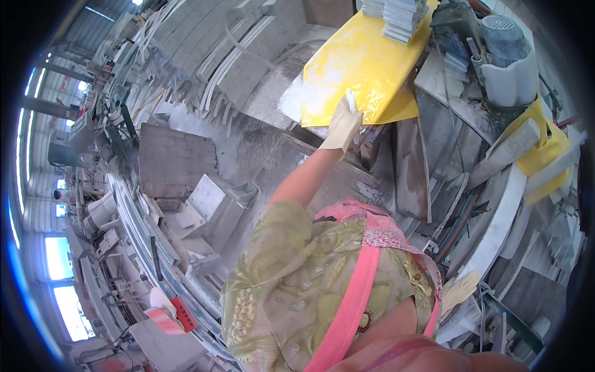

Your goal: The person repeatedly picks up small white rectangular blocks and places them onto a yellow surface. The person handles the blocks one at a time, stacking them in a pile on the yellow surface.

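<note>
My left hand (344, 124), in a cream glove, reaches forward to the near edge of a glossy yellow sheet (347, 68). Its fingers are closed around a small white strip (351, 100), whose exact kind I cannot make out. White dust lies over part of the sheet, and a stack of thin pale slabs (398, 22) rests on its far end. Off to my right side, low beside my body, is my right hand (460, 290), also gloved. Its fingers look stretched out, with nothing visible in them.
A dusty motor (501, 38) above a white container (509, 80) stands at the far right. Another yellow sheet (545, 146) hangs below it. Long pale strips (217, 80) are stacked at the far left. A dark board (175, 158) and machine rails (139, 229) lie left of me.
</note>
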The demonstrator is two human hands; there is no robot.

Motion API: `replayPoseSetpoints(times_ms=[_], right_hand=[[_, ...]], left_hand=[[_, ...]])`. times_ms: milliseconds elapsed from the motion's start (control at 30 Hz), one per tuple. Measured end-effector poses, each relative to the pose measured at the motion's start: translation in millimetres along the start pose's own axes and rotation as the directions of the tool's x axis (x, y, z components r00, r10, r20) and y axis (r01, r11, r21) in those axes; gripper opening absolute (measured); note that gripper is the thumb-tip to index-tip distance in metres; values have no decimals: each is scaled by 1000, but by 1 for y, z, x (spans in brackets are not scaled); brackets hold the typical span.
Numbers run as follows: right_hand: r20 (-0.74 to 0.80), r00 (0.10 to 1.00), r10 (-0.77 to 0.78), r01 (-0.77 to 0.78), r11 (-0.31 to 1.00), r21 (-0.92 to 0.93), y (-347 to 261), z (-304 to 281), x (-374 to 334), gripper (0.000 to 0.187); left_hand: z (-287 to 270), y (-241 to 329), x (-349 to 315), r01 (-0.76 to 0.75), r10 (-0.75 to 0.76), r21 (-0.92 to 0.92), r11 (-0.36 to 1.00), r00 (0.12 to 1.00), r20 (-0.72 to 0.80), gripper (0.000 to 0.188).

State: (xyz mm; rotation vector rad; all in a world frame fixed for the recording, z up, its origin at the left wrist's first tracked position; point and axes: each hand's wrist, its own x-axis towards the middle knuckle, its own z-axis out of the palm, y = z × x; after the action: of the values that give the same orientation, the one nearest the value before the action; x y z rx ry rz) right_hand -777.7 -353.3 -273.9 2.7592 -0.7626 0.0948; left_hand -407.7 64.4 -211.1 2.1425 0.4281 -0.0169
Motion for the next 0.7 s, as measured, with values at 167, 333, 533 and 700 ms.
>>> replayPoseSetpoints(times_ms=[167, 333, 533, 700], right_hand=[[25, 999, 26, -34, 920, 389, 25, -3, -3, 63], [-149, 987, 64, 32, 823, 568, 39, -28, 16, 49], [13, 993, -120, 116, 980, 162, 20, -19, 55, 66], [141, 983, -120, 111, 991, 71, 18, -6, 59, 81]], left_hand=[[-4, 5, -3, -1, 1, -9, 1000, 999, -35, 52], [-4, 1, -4, -13, 12, -23, 1000, 998, -57, 53], [-7, -2, 1, 19, -20, -15, 1000, 1000, -10, 70], [-8, -5, 2, 31, -31, -8, 999, 999, -22, 69]])
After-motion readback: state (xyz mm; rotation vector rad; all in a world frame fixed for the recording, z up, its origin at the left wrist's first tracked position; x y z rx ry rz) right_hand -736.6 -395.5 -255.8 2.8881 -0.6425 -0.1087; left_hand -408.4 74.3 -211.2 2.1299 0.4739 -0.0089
